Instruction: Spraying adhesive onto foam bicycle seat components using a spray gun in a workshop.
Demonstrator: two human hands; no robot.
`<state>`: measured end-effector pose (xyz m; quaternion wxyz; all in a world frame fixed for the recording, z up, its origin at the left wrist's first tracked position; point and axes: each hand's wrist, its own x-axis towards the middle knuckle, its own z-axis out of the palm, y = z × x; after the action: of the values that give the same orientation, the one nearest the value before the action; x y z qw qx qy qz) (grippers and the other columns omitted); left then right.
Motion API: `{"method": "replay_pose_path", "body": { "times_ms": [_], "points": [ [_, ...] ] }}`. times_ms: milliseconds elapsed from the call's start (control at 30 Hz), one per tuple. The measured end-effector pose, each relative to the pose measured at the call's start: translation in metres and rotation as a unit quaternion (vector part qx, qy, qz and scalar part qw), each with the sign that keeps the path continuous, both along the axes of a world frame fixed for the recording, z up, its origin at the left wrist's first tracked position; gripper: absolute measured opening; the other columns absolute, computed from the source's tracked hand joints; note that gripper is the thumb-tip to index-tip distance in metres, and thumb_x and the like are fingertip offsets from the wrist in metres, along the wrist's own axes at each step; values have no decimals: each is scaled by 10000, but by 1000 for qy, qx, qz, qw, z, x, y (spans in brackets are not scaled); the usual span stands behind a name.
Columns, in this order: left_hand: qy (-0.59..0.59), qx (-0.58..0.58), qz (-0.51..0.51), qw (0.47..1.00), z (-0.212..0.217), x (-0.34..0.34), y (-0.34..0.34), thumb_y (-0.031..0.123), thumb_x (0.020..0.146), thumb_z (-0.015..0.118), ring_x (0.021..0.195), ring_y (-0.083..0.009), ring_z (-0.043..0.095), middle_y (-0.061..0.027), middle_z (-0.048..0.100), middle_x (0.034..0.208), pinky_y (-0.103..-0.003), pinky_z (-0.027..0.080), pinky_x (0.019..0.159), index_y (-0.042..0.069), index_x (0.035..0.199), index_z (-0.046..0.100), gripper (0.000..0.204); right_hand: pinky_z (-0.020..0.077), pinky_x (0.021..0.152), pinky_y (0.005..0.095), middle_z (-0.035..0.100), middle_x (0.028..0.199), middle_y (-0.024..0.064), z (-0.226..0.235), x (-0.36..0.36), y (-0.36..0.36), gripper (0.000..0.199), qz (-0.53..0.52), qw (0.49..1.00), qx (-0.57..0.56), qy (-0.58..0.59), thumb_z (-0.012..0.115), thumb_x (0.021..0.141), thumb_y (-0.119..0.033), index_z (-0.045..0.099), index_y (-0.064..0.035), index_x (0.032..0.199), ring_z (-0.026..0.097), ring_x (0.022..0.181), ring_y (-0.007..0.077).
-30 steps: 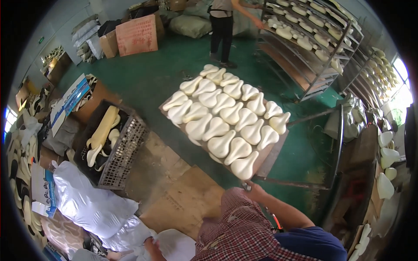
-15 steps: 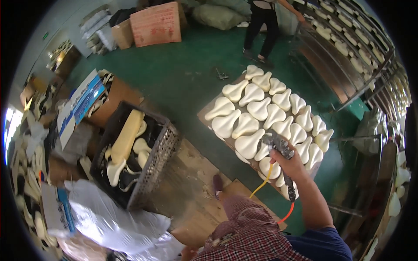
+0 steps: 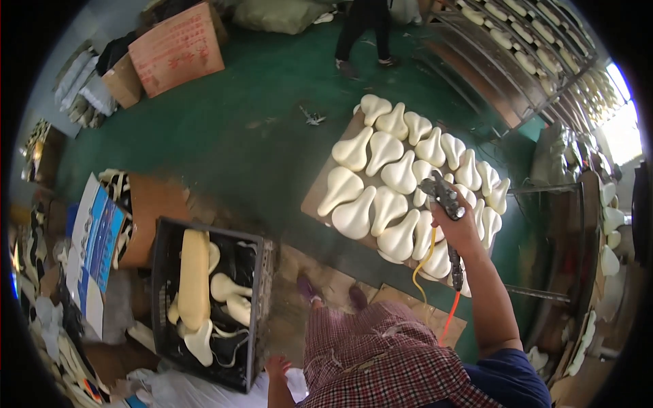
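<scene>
My right hand (image 3: 456, 226) is closed round a dark metal spray gun (image 3: 445, 197), to which a yellow hose (image 3: 420, 277) and an orange hose (image 3: 449, 318) run. The gun is held above rows of cream-white bicycle saddle pads (image 3: 385, 151), laid close together on a low board (image 3: 317, 195). Hand and gun hide some of the pads. Low at my left side hangs my left hand (image 3: 277, 367), empty, its fingers loosely apart, beside a black plastic crate (image 3: 260, 309). Inside that crate lie a long cream block (image 3: 195, 279) and several pale pads (image 3: 231, 289).
An open cardboard box (image 3: 153, 216) stands beyond the crate, with white plastic sheeting (image 3: 183, 389) below it. Metal racks (image 3: 507, 75) loaded with pads stand at the far right. A dark-trousered person (image 3: 364, 34) is at the back; a small metal object (image 3: 312, 115) lies on the green floor.
The view has turned, and more of the crate's inside shows. My right hand has carried the spray gun toward the farther pads. My left hand shows more fully. The other person has shifted left in view.
</scene>
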<state>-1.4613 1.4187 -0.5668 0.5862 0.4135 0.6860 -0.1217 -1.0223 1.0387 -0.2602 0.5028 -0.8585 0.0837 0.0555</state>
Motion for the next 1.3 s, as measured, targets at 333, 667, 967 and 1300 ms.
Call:
{"method": "replay_pose_path", "body": {
  "times_ms": [333,667,967,1300],
  "points": [
    [-9,23,-99,995,22,140,165,208,854,563,606,-209,655,-58,648,867,-299,454,504,82,1038,558,223,502,627,268,630,865,41,19,27,89,487,-77,997,6,18,641,866,-120,494,-27,1321,579,641,101],
    [-1,8,-173,985,10,181,177,251,883,547,705,-218,685,-55,652,948,-320,461,542,105,1089,553,253,487,583,253,619,827,25,9,19,107,509,-69,996,30,37,679,851,-153,501,-28,1311,591,635,95],
    [4,22,-204,979,13,162,143,258,887,561,692,-229,680,-79,659,982,-354,498,595,74,1133,553,307,501,729,302,652,855,103,1,-32,67,529,25,993,-51,104,693,831,-195,515,-40,1304,625,781,159],
    [-3,30,-202,979,19,123,61,239,892,548,643,-214,670,-64,646,866,-362,470,533,81,1045,579,222,492,772,295,664,882,92,-9,-53,15,494,12,993,42,112,680,842,-169,523,-28,1289,611,808,144]
  ]
}}
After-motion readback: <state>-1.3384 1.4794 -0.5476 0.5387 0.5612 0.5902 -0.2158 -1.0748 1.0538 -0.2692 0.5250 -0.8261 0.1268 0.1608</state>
